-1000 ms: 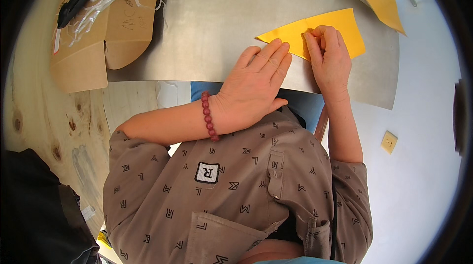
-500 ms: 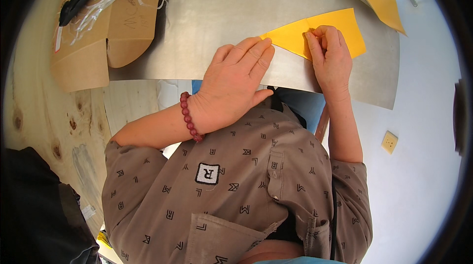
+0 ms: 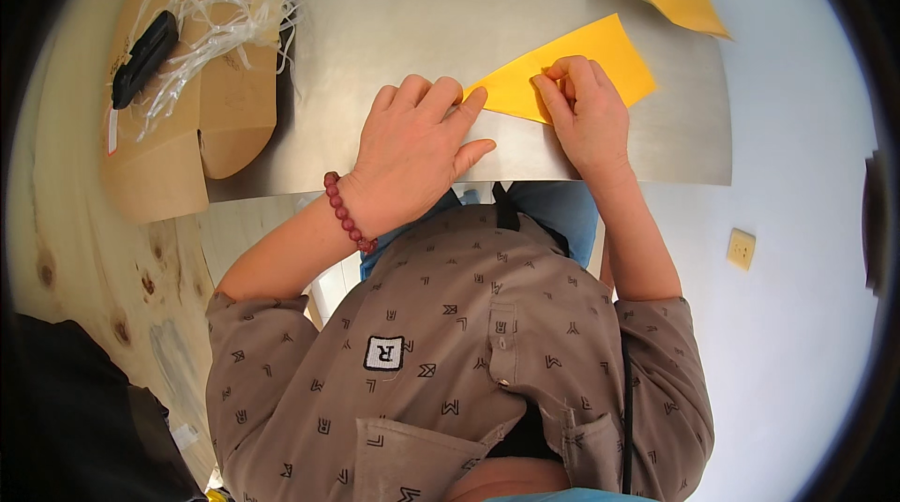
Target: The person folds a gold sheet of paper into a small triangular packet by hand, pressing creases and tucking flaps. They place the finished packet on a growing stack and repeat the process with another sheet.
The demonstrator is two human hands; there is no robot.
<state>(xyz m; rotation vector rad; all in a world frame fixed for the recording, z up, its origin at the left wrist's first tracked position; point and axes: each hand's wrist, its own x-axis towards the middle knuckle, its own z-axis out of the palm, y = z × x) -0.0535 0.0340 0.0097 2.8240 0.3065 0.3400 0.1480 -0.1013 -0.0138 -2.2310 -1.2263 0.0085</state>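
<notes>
Tapered yellow paper (image 3: 614,57) lies under the right hand (image 3: 591,119), fingers curled (whether grasping, I cannot tell), its tip meeting the unclenched left hand (image 3: 408,146).

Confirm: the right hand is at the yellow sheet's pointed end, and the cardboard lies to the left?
Wrong hand: the head view shows the left hand at the pointed end of the yellow sheet; the cardboard does lie to the left.

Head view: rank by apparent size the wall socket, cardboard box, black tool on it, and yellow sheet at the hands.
Largest to smallest:
1. cardboard box
2. yellow sheet
3. black tool
4. wall socket
</notes>
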